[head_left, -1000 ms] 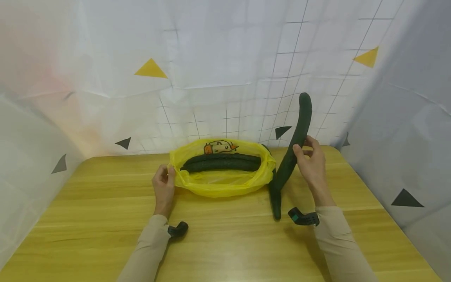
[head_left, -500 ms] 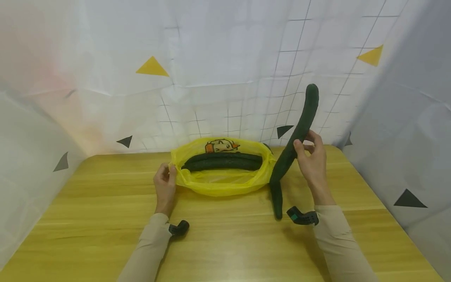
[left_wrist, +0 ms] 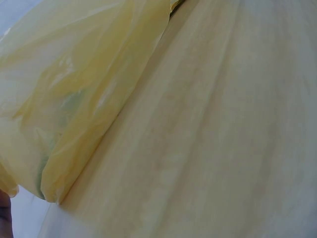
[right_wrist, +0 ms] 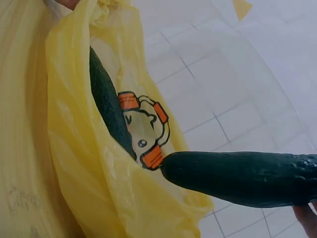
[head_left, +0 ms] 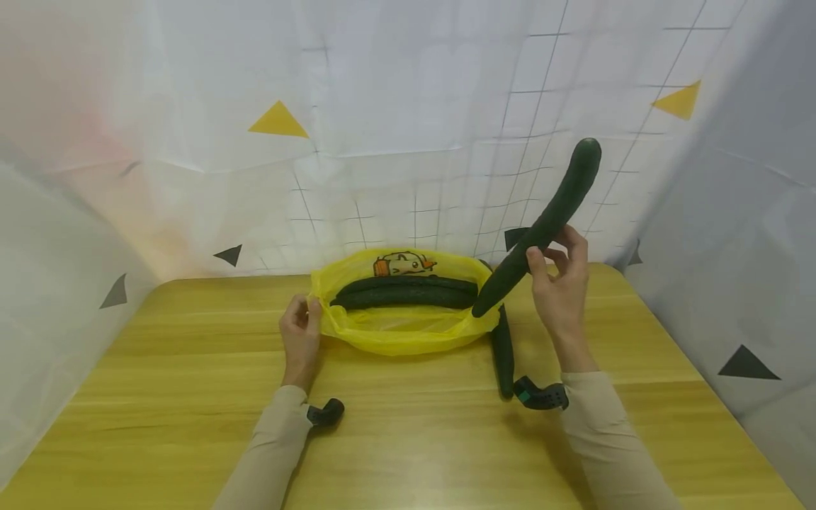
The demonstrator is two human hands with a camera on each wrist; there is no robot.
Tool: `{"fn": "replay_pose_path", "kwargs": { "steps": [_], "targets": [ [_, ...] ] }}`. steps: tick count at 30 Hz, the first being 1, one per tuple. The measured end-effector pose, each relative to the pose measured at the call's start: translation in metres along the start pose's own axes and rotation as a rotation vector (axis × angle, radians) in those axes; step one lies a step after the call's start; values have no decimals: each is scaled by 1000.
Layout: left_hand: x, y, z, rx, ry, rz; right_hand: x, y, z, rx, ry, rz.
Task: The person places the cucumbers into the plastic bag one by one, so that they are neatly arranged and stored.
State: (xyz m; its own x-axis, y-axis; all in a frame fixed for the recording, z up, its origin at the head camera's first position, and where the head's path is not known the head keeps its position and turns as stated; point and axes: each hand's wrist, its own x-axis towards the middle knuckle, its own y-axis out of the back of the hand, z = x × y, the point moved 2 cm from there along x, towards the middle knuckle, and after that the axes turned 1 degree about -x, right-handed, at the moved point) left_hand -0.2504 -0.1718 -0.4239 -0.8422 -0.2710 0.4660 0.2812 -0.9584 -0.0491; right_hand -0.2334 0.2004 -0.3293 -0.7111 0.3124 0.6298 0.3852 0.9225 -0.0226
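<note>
A yellow plastic bag (head_left: 395, 344) lies with its mouth spread, a cartoon printed inside its far wall. Inside it, dark green cucumbers (head_left: 408, 296) lie side by side. My left hand (head_left: 301, 340) pinches the bag's left rim between thumb and fingers. With thumb and fingers, my right hand (head_left: 564, 301) grips another cucumber (head_left: 548, 227) around its middle, tilted, its lower end over the right side of the bag's mouth. In the right wrist view that cucumber's tip (right_wrist: 183, 171) overlaps the printed bag wall. One more cucumber (head_left: 503, 358) lies on the table, partly hidden behind the bag's right side.
The wood-grain table (head_left: 408, 453) stands against a white wall sheet (head_left: 395, 92) with grid lines and triangles. Similar sheets hang on both sides. A black wrist camera (head_left: 326, 413) juts from the left wrist and another (head_left: 540, 394) from the right.
My right hand has raised its cucumber and swung the lower end left, off the cucumber on the table and over the bag's mouth. My left hand keeps hold of the rim.
</note>
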Motion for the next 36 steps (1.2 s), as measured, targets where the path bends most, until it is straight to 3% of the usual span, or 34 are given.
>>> {"fn": "replay_pose_path", "kwargs": {
  "steps": [7, 18, 26, 32, 36],
  "targets": [
    [-1, 0, 1, -10, -1, -1, -3, -12, -2, 130, 85, -42],
    [-1, 1, 2, 14, -18, 3, -15, -29, 3, 48, 59, -120],
    [0, 1, -1, -9, -13, -3, -24, -40, 3, -105, 86, -170],
    [0, 1, -1, -1, -29, -3, -28, -46, 5, -136, 68, -214],
    [0, 0, 0, 12, -33, 0, -30, -49, 8, -145, 99, -244]
  ]
}}
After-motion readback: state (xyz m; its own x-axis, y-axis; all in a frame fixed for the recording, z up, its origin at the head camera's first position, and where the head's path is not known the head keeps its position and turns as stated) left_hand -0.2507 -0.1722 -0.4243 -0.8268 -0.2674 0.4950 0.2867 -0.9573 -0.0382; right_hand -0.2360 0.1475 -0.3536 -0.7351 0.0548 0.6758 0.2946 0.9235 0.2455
